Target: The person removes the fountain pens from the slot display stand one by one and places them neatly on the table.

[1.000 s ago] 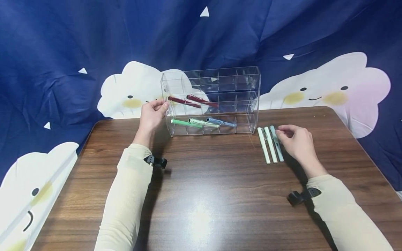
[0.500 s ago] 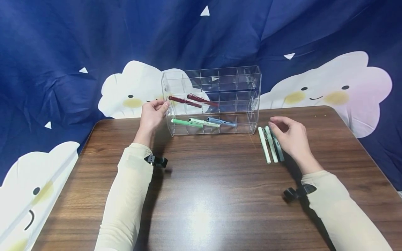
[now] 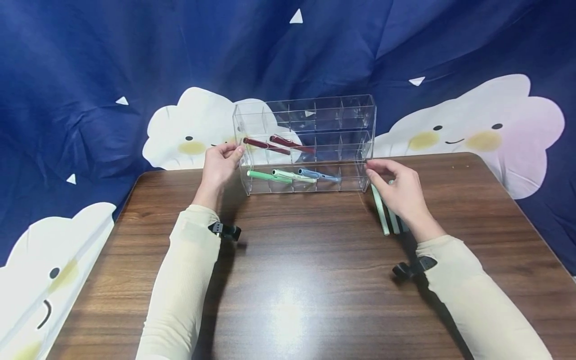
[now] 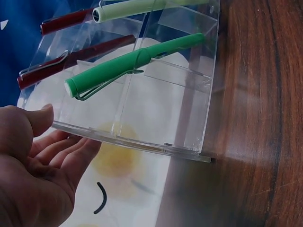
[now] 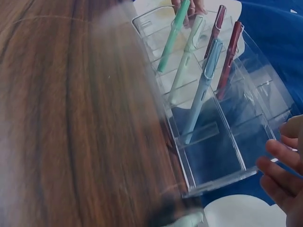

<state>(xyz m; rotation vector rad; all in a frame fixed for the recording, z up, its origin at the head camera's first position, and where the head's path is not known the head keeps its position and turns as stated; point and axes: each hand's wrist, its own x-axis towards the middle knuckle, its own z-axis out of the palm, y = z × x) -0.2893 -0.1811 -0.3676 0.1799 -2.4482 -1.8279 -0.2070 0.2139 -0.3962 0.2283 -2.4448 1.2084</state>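
A clear acrylic pen rack (image 3: 306, 192) stands at the back of the table, with three tiers of compartments. My left hand (image 3: 219, 167) holds its left side panel, thumb in front and fingers behind, as the left wrist view shows. Beside the right side panel is my right hand (image 3: 398, 190), its loosely bent fingers (image 5: 279, 163) right at the edge. The bottom tier bears a green pen (image 3: 269, 176), a pale green pen (image 3: 293, 175) and a blue pen (image 3: 319, 175). Two dark red pens (image 3: 266, 145) lean in the middle tier.
Right of the rack, pale pens lie side by side on the wooden table (image 3: 288, 260), a whitish one (image 3: 381, 212) at their left; my right hand partly covers them. A blue curtain (image 3: 315, 45) with white clouds hangs close behind the rack.
My right hand has moved left from beside the loose pens, across them, to the rack's right side. My left hand has stayed at the rack's left side; the pens lie as before.
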